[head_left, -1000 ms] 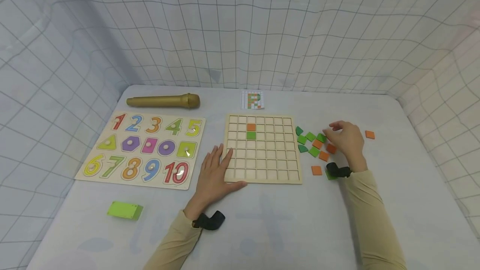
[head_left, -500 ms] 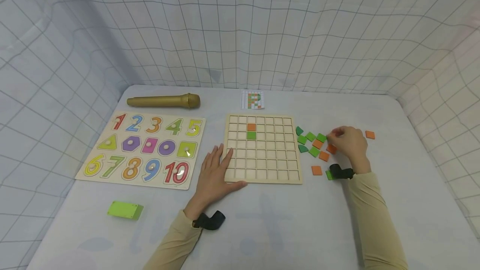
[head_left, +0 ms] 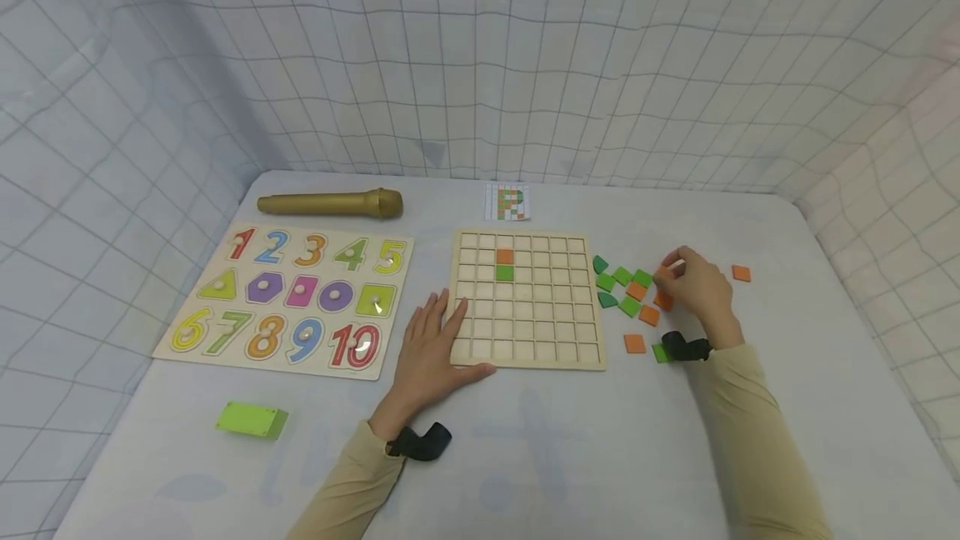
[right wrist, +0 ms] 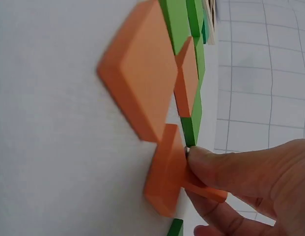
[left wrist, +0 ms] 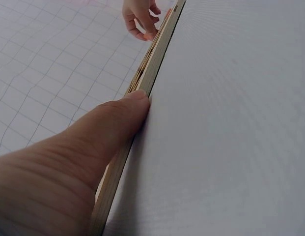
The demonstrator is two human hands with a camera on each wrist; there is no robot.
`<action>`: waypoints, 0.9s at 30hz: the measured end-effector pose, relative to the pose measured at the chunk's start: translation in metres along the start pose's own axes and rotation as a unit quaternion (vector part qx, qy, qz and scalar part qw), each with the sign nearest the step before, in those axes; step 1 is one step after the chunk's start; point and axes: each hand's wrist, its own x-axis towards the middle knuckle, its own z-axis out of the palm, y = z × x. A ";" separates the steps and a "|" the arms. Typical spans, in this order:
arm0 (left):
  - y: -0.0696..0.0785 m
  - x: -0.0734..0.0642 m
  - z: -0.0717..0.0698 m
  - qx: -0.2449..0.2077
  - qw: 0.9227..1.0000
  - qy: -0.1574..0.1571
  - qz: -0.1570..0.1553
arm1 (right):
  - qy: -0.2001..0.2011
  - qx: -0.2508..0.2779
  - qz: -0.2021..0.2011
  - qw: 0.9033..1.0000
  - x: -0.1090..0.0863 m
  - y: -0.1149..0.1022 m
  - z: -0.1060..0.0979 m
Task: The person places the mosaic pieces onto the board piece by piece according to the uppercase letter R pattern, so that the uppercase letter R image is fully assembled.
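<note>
The left hand (head_left: 426, 354) rests spread at the grid board's (head_left: 545, 312) left edge, sleeve (head_left: 345, 482) cut off below, thumb against the near edge, where white tabletop (head_left: 570, 457) leaves room. Right of the board, past loose tiles (head_left: 635, 291), the right hand (head_left: 699, 286) pinches an orange tile (right wrist: 206, 191), partly hidden behind its thumb.

Seven orange tiles (head_left: 634, 343), at least eight green tiles (head_left: 629, 306), two boards (head_left: 522, 309) show.
</note>
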 end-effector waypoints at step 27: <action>-0.001 0.001 0.001 0.006 1.000 0.004 0.007 | 0.004 0.123 -0.191 0.974 -0.008 -0.132 0.063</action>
